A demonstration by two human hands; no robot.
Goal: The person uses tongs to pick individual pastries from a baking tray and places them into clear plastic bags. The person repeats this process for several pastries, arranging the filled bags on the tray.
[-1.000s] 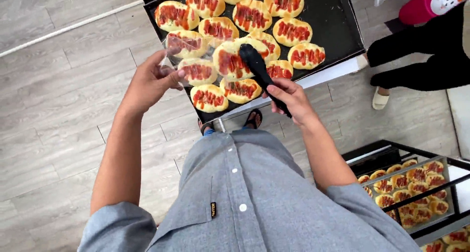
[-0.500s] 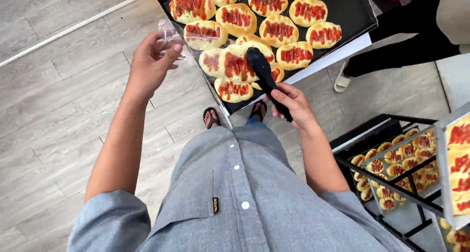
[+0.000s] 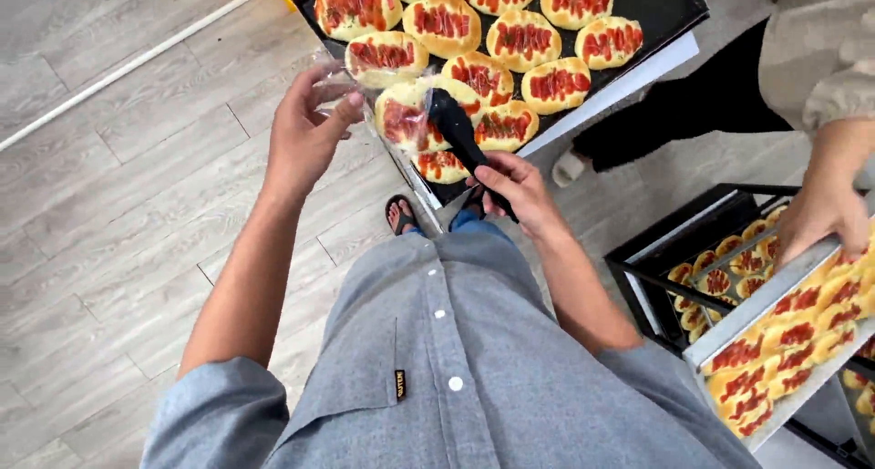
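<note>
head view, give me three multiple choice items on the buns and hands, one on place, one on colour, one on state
1. Where is the bun that the tongs grip?
A. at the mouth of the clear bag
B. on the floor
C. on the rack's lowest shelf

2. What colour is the tray under the buns at the top?
A. white
B. black
C. green

3. What does the left hand do?
A. rests flat on the shirt
B. hangs empty
C. holds a clear bag

Answers:
1 A, the bun sits behind the plastic film beside the left hand.
2 B, the bare surface between the buns is black.
3 C, fingers pinch the crinkled plastic, while the right hand holds the tongs' handle.
</note>
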